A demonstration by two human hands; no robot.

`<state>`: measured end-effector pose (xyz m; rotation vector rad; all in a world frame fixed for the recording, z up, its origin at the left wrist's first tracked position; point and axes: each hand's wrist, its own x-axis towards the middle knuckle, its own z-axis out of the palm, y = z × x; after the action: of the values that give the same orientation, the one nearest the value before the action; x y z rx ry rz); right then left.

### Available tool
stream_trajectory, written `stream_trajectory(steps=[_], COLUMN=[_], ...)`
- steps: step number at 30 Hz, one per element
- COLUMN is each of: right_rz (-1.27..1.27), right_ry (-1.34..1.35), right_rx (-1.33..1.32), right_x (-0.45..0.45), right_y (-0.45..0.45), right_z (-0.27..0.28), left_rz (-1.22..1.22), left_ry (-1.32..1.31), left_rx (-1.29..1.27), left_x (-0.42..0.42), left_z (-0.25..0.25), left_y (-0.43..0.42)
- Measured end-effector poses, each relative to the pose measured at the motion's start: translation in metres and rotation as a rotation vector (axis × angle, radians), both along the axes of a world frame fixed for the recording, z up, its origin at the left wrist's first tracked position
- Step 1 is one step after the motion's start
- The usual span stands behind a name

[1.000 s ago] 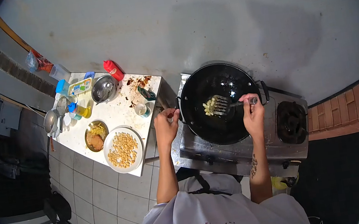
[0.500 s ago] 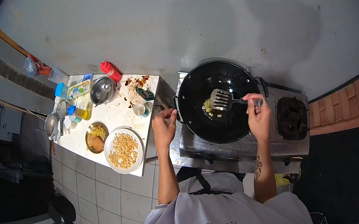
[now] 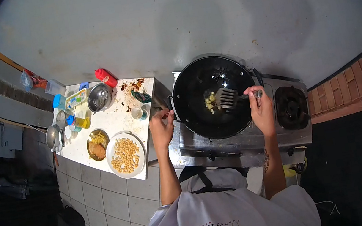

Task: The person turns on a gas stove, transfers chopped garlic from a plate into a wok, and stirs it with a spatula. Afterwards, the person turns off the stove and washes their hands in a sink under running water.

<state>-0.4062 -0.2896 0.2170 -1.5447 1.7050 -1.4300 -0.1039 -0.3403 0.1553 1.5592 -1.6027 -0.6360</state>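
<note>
A black wok [image 3: 196,122] sits on the stove, with small pale chopped pieces [image 3: 210,103] in its shiny middle. My right hand [image 3: 261,111] is closed around the handle of a slotted spatula [image 3: 226,98], whose dark blade lies beside the pieces. At the wok's left side, my left hand [image 3: 162,128] has its thumb and fingers curled at the loop handle [image 3: 171,103]; the exact grip is partly hidden.
Left of the stove [image 3: 236,144], a white table [image 3: 116,110] bears a plate [image 3: 141,160] of peanut-like pieces, a bowl of food [image 3: 98,145], a metal bowl [image 3: 100,98], a red bottle [image 3: 105,77] and a glass jar [image 3: 137,114]. A second burner [image 3: 292,107] is at right.
The spatula blade has tilted and shifted slightly right of the chopped pieces, which now lie more spread out. My left hand stays by the wok handle. The whole view has shifted a little.
</note>
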Motion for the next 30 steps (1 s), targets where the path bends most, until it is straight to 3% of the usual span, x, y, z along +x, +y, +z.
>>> stream_trajectory(steps=[5,7,13,15,19,22,26,30], right_rz=[-0.055,-0.009,-0.027,-0.04,0.053,0.006,-0.061,-0.041], right_ry=[0.135,0.0,0.052,0.133,-0.02,0.108,0.133,0.041], right_rx=[0.031,-0.051,-0.165,-0.024,-0.054,-0.131,0.061,-0.095], right_x=[0.014,0.026,0.028,0.027,0.039,0.035,0.03,0.042], right_y=[-0.008,-0.017,-0.016,-0.014,-0.019,-0.014,-0.017,-0.02], right_z=[0.001,-0.011,-0.001,0.003,-0.004,0.015,0.005,0.003], left_rz=[0.003,-0.012,0.003,0.01,0.013,0.025,0.015,0.0], left_ry=[-0.003,-0.017,-0.032,-0.017,-0.035,-0.035,-0.013,-0.029], left_rx=[-0.033,-0.017,-0.025,-0.019,-0.029,0.006,0.044,0.053], left_x=[0.0,-0.002,0.0,-0.001,-0.002,0.0,0.0,0.0], left_z=[-0.004,0.004,0.005,0.004,0.004,0.002,0.004,0.008], left_y=[0.0,0.001,0.001,0.001,0.001,0.0,0.002,0.003])
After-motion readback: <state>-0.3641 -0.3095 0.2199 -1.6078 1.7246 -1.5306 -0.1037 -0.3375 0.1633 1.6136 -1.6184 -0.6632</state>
